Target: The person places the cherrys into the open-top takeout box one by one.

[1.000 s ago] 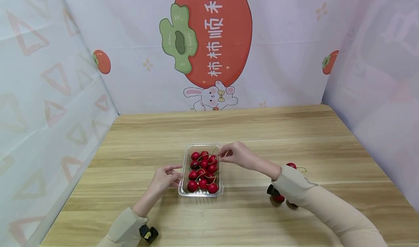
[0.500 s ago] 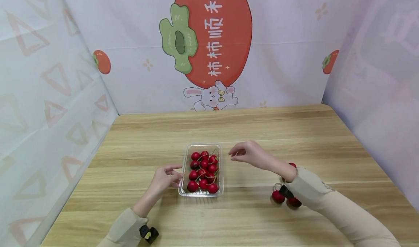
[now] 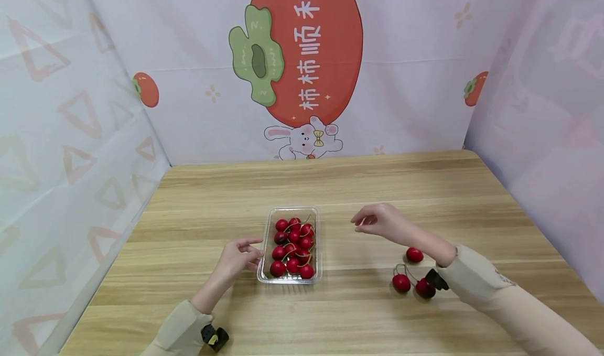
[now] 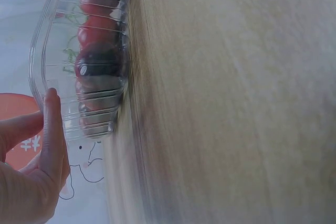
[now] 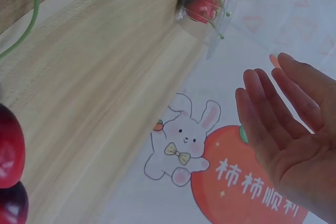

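Note:
My left hand [image 3: 237, 255] rests its fingertips against the left side of a clear plastic box [image 3: 289, 281]. In the left wrist view, straight fingers [image 4: 52, 129] lie along the outside of its wall. Several red cherries [image 3: 293, 236] with green stems sit inside the box. Over the table to the right of the box hovers my right hand [image 3: 384, 223], its fingers loosely bent. The right wrist view shows this hand [image 5: 291, 129] holding nothing, with the box [image 5: 231, 9] beyond it.
Three loose cherries lie on the wooden table [image 3: 330, 314] below the right forearm: one cherry [image 3: 414, 255] farther back, a stemmed cherry [image 3: 401, 283] and a darker cherry [image 3: 425, 288] nearer. A printed cloth backdrop [image 3: 406, 83] encloses the back and sides.
My right hand has moved from the box's right rim away to the right, uncovering the loose cherries. The left hand and the box have stayed in place.

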A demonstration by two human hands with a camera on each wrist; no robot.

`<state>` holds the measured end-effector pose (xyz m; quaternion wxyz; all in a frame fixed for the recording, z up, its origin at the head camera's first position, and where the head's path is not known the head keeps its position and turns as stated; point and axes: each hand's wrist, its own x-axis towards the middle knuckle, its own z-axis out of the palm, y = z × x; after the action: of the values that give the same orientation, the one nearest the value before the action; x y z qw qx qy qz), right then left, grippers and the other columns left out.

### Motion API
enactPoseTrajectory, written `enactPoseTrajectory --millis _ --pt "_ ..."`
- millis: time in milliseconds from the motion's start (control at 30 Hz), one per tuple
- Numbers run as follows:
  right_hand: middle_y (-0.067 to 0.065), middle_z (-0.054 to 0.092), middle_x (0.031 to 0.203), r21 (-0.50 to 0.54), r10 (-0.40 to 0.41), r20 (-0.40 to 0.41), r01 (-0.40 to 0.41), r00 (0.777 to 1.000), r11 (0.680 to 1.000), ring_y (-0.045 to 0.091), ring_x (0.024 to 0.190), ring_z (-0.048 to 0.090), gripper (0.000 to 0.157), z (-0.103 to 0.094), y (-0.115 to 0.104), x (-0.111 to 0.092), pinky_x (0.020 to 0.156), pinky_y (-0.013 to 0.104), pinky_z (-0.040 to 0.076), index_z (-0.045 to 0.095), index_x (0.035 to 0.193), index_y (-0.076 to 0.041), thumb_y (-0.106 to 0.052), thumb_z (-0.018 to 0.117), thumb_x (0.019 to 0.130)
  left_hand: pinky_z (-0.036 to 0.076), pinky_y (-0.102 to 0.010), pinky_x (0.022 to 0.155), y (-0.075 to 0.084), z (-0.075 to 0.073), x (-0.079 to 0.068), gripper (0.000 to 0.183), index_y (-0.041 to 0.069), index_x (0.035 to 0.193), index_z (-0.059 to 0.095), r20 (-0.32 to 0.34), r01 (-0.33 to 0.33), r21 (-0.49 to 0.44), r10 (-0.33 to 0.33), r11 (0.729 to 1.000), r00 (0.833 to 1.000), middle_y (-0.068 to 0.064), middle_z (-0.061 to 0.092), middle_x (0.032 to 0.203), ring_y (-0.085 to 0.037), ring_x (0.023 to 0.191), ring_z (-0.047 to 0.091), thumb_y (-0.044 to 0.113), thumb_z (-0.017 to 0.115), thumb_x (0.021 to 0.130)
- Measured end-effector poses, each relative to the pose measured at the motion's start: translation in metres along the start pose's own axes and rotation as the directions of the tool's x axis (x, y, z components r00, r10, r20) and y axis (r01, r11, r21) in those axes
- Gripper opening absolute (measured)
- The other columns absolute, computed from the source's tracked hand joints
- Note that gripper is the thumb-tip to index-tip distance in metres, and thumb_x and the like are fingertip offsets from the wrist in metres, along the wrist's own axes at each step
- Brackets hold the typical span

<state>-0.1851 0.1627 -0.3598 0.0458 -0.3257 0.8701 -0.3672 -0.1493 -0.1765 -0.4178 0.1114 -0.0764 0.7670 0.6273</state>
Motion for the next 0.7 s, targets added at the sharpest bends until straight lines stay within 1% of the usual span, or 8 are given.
enactPoseTrajectory --millis 100,267,333,433,533,700 --pt "0.008 0.065 0.085 -0.008 0.017 0.004 -0.017 1.0 1.0 0.013 0.073 0.06 0.014 -0.005 0.004 -0.007 0.064 0.021 0.053 0.066 0.091 0.0 -0.003 0.064 0.078 0.055 -0.028 0.054 0.0 0.0 0.0 0.035 -0.012 0.111 0.053 -0.002 0.0 0.001 0.0 1.0 1.0 -0.006 0.06 0.067 -0.014 0.054 0.058 -0.006 0.059 0.077" --pt "0.007 0.065 0.086 -0.019 0.066 0.006 -0.066 0.998 0.998 0.012 0.074 0.059 0.015 -0.012 0.009 -0.017 0.065 0.021 0.052 0.066 0.092 -0.001 -0.005 0.064 0.078 0.055 -0.028 0.053 0.001 0.001 0.0 0.035 -0.011 0.111 0.054 -0.012 0.004 0.001 -0.004 1.0 1.0 -0.006 0.06 0.067 -0.014 0.053 0.058 -0.006 0.06 0.077" --pt "0.006 0.065 0.086 -0.027 0.076 -0.001 -0.076 0.997 0.997 0.011 0.074 0.059 0.014 -0.015 0.011 -0.022 0.065 0.021 0.052 0.066 0.092 -0.001 -0.005 0.064 0.078 0.055 -0.028 0.053 0.001 0.001 0.0 0.035 -0.011 0.111 0.054 -0.014 0.005 0.0 -0.005 1.0 1.0 -0.006 0.06 0.067 -0.014 0.053 0.058 -0.006 0.06 0.077" --pt "0.007 0.065 0.085 -0.044 0.059 -0.02 -0.06 0.998 0.997 0.012 0.073 0.059 0.014 -0.019 0.015 -0.028 0.064 0.022 0.053 0.065 0.091 0.0 -0.004 0.064 0.078 0.055 -0.028 0.053 0.001 0.001 0.0 0.035 -0.012 0.111 0.054 -0.012 0.004 -0.002 -0.004 1.0 1.0 -0.006 0.06 0.067 -0.015 0.054 0.058 -0.006 0.06 0.077" --pt "0.006 0.065 0.084 -0.063 0.063 -0.04 -0.065 0.997 0.996 0.011 0.073 0.059 0.014 -0.022 0.019 -0.034 0.064 0.022 0.053 0.065 0.091 0.0 -0.002 0.064 0.077 0.055 -0.028 0.054 0.001 0.0 0.0 0.035 -0.012 0.111 0.053 -0.007 0.004 -0.004 -0.004 1.0 1.0 -0.006 0.06 0.067 -0.015 0.054 0.058 -0.006 0.06 0.077" --pt "0.007 0.065 0.086 -0.077 0.108 -0.047 -0.111 0.993 0.991 0.01 0.074 0.059 0.014 -0.03 0.026 -0.046 0.065 0.023 0.053 0.065 0.092 0.0 -0.004 0.064 0.078 0.055 -0.029 0.054 0.001 0.001 0.0 0.036 -0.012 0.111 0.053 -0.006 0.006 -0.007 -0.006 1.0 1.0 -0.006 0.06 0.067 -0.015 0.054 0.059 -0.007 0.059 0.077"
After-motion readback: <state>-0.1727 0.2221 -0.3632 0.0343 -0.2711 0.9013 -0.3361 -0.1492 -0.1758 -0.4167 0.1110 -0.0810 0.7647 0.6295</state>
